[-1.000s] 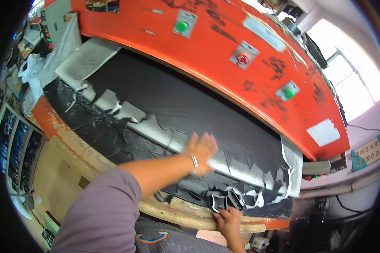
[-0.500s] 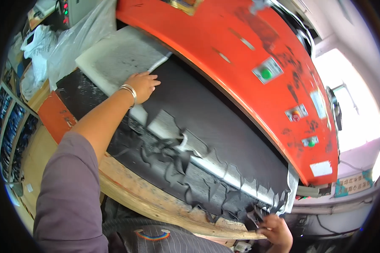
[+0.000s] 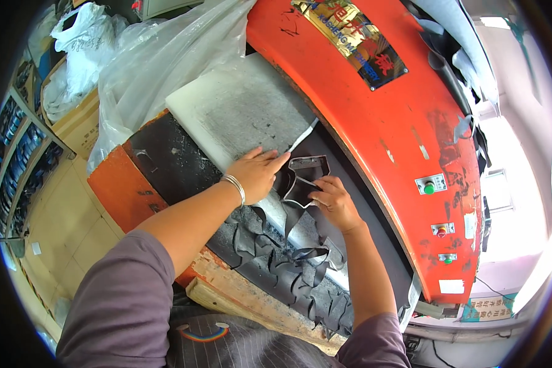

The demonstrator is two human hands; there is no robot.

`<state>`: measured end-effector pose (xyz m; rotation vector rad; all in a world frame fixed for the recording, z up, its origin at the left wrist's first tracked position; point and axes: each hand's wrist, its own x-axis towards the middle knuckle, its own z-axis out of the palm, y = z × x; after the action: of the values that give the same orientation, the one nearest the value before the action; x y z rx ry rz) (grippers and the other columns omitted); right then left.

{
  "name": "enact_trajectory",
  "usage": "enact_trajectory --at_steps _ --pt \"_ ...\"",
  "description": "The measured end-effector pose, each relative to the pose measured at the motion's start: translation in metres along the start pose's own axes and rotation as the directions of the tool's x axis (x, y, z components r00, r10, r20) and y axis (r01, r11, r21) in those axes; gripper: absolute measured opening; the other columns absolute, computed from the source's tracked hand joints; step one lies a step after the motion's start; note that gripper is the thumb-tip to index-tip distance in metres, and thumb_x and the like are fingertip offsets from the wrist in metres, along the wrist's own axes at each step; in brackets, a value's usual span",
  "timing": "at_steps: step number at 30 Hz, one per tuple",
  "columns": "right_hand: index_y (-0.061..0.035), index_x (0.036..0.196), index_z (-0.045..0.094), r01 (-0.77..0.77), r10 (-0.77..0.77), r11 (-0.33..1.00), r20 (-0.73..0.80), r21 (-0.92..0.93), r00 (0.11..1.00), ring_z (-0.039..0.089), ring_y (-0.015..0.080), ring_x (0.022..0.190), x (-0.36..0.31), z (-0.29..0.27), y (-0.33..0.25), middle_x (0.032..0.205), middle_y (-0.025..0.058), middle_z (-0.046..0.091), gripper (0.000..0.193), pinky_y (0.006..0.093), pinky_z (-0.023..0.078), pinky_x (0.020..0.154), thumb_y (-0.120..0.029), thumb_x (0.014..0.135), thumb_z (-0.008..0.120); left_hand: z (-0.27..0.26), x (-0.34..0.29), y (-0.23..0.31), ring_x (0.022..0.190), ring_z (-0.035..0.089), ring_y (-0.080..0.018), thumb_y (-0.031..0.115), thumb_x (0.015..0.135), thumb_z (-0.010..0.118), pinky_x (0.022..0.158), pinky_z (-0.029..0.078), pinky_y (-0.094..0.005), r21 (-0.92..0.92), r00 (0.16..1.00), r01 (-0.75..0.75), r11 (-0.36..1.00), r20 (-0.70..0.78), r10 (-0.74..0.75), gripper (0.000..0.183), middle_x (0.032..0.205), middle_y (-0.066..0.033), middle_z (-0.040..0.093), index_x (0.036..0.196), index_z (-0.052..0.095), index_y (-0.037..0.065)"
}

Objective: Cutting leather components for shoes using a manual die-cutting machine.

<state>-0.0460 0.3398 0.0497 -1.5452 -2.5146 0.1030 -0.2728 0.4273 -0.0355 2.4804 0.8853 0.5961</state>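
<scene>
My right hand [image 3: 338, 203] grips a metal cutting die [image 3: 308, 163], an open outline with thin walls and a bar across it. The die stands on a black sheet [image 3: 381, 240], close to the sheet's left end. My left hand [image 3: 256, 176], a silver bangle at its wrist, lies flat with fingers stretched out where the sheet meets a worn white board [image 3: 218, 107]. Its fingertips come close to the die. Along the sheet's near side hang ragged, curled black scraps [image 3: 276, 260].
An orange-red press [image 3: 368, 113] rises just behind the sheet, with a green button [image 3: 429, 187] on its face. Clear plastic film [image 3: 165, 64] drapes at the back left, beside white bags [image 3: 86, 37]. A wooden ledge [image 3: 257, 310] runs along the near side.
My right hand has moved from the lower right end up beside my left hand, and the die now stands on the sheet. The whole view has shifted left.
</scene>
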Motion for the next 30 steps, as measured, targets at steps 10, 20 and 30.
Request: enact_trajectory --at_steps 10,20,30 --pt "-0.0124 0.143 0.033 -0.65 0.704 0.698 -0.12 0.299 0.7 0.027 0.0416 0.135 -0.016 0.039 -0.045 0.146 0.0274 0.028 0.094 0.0526 0.022 0.107 -0.049 0.069 0.077 0.007 -0.002 -0.016 0.13 0.041 -0.0231 0.015 0.091 0.047 0.113 0.021 -0.0404 0.03 1.0 -0.011 0.999 -0.018 0.012 0.06 0.134 -0.0155 0.049 0.145 0.023 0.005" --pt "-0.0016 0.092 0.061 -0.619 0.631 0.769 -0.341 0.158 0.697 0.044 0.0408 0.123 -0.02 0.073 -0.052 0.123 0.0271 0.054 0.041 0.0482 0.031 0.103 -0.029 0.066 0.078 0.003 0.005 -0.011 0.129 0.041 -0.0212 0.006 0.086 0.048 0.113 0.021 -0.0408 -0.167 1.0 -0.015 0.986 -0.002 0.014 0.067 0.132 -0.0034 0.054 0.146 0.018 0.004" --pt "0.004 0.142 0.024 -0.678 0.726 0.681 -0.139 0.276 0.673 0.041 0.0346 0.129 -0.011 0.071 -0.066 0.135 0.0236 0.045 0.095 0.048 0.024 0.11 -0.028 0.068 0.075 0.005 0.043 -0.028 0.125 0.046 -0.0233 0.001 0.083 0.047 0.109 0.026 -0.0399 -0.179 1.0 -0.004 0.984 0.017 0.007 0.066 0.133 -0.0066 0.053 0.144 0.022 0.004"
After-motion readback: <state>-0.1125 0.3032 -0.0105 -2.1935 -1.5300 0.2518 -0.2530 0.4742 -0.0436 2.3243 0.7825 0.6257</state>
